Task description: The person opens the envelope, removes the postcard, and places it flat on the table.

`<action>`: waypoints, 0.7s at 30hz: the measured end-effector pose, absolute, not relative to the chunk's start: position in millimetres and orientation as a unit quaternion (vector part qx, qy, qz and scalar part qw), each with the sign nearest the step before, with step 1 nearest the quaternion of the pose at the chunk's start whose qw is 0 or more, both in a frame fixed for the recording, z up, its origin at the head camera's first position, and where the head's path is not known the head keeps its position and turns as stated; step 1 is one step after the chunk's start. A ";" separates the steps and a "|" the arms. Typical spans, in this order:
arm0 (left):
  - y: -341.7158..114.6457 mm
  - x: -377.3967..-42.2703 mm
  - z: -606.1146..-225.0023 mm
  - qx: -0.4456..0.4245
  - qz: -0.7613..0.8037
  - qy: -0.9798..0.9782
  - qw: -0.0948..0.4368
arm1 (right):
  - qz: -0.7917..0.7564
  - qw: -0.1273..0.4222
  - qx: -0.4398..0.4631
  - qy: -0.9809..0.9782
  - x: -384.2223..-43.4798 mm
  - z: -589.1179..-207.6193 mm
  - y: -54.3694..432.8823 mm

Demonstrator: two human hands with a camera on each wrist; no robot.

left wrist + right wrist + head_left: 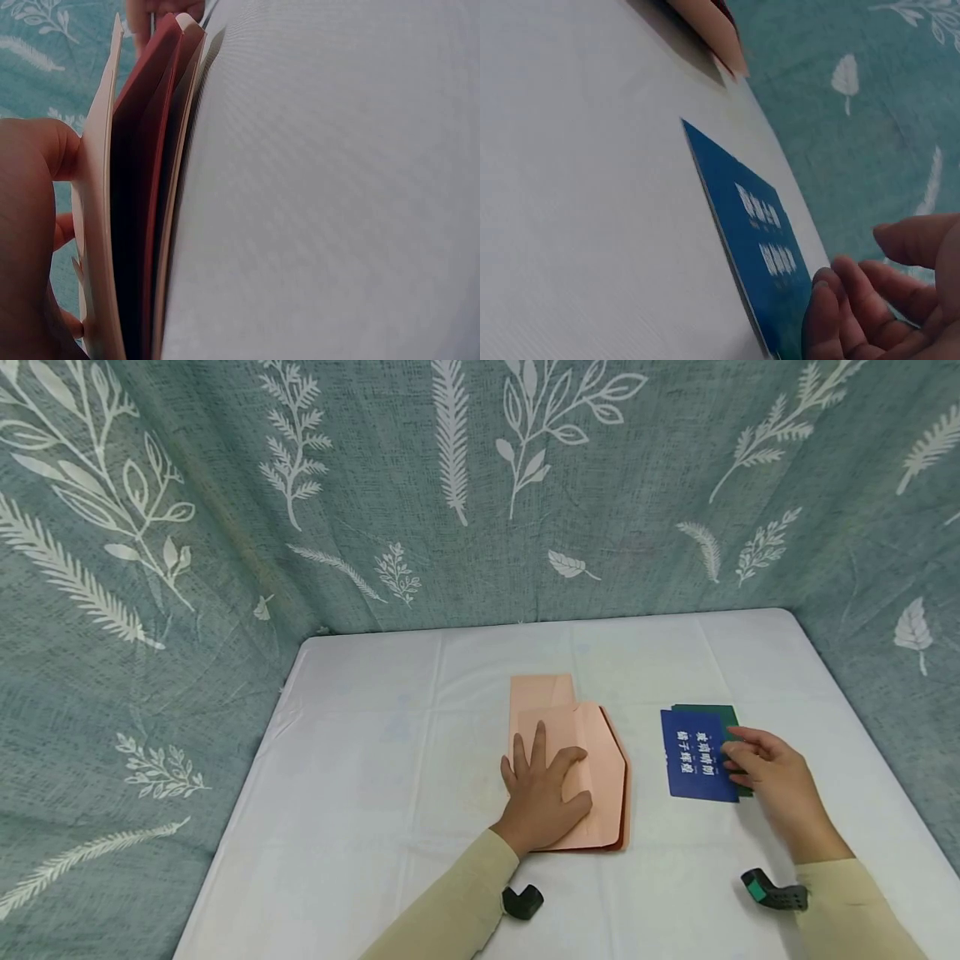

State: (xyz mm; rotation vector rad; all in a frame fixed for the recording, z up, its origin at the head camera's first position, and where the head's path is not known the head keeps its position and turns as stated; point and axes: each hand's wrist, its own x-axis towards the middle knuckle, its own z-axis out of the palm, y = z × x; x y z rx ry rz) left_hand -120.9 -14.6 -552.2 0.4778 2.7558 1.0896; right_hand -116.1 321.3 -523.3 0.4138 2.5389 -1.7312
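My left hand (pixel 542 793), fingers spread, rests on peach paper envelopes (pixel 606 777) stacked near the table's middle. In the left wrist view, the envelope (pixel 96 195) stands slightly apart at its edge, with dark red paper inside. To the right lies a blue card (pixel 697 768) with white characters, partly covering a green card (pixel 711 708). My right hand (pixel 772 781) is at the right edge of these cards, its fingers loosely bent. In the right wrist view, its fingers (pixel 866 300) are beside the blue card (pixel 742 225) and the thumb stands apart from them. Whether the fingertips touch the cards is unclear.
A white cloth covers the table (pixel 360 760). Green curtains (pixel 405 485) with white leaf prints hang behind it and along both sides. Black bands (pixel 780 893) sit at the wrists.
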 end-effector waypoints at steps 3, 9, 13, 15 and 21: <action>-14.5 -120.9 -552.0 0.159 0.361 0.916 0.069 | -0.548 0.018 0.107 0.829 -114.6 -522.8 305.0; -15.2 -120.5 -551.0 0.159 0.362 0.916 0.068 | -0.514 -0.002 0.004 0.858 -110.4 -525.1 268.1; -14.9 -120.7 -551.3 0.158 0.357 0.918 0.064 | -0.474 -0.025 -0.076 0.877 -110.3 -530.3 242.3; -14.5 -121.2 -552.0 0.158 0.354 0.920 0.061 | -0.449 -0.033 -0.110 0.886 -110.4 -534.4 231.4; -14.3 -121.5 -551.6 0.162 0.350 0.920 0.061 | -0.372 -0.033 -0.177 0.910 -108.3 -544.7 211.1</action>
